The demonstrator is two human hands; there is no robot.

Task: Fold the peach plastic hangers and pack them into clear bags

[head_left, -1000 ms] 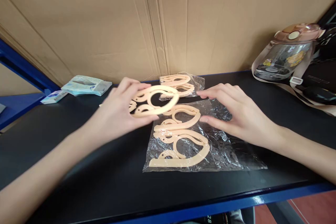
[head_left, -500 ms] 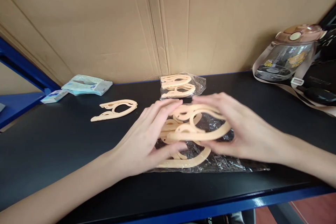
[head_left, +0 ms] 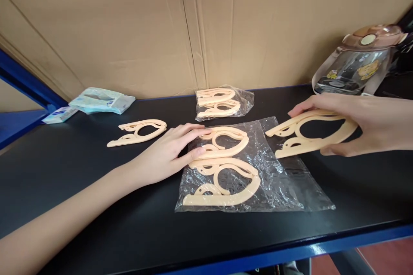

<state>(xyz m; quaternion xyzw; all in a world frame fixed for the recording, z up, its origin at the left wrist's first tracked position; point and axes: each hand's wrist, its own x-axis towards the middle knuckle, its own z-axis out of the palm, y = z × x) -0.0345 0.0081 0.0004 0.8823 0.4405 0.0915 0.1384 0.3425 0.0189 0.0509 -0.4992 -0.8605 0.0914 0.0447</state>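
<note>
My right hand (head_left: 364, 124) is closed around the curved end of a beige folding hanger (head_left: 335, 137), folded up and raised at the right. Its two arm tips point left, over the edge of a clear plastic bag (head_left: 277, 180). Two more folded hangers, an upper one (head_left: 230, 152) and a lower one (head_left: 222, 200), lie in the bag, one in front of the other. My left hand (head_left: 174, 150) rests on the bag's left edge, fingers stretched and thumb apart, touching the upper hanger's left end. Another folded hanger (head_left: 145, 137) lies bare on the black tabletop (head_left: 135, 227), left of that hand.
Behind the bag lies a smaller clear package (head_left: 247, 101) of folded hangers. A blue tissue pack (head_left: 101, 101) and a small white-blue packet (head_left: 60, 114) sit at the back left. At the right stands a strapped water bottle (head_left: 355, 66). Cardboard (head_left: 145, 30) lines the back.
My right hand has carried the folded hanger from above the bag to the right. My left hand has lowered onto the bag's left edge, and the bagged hangers now show.
</note>
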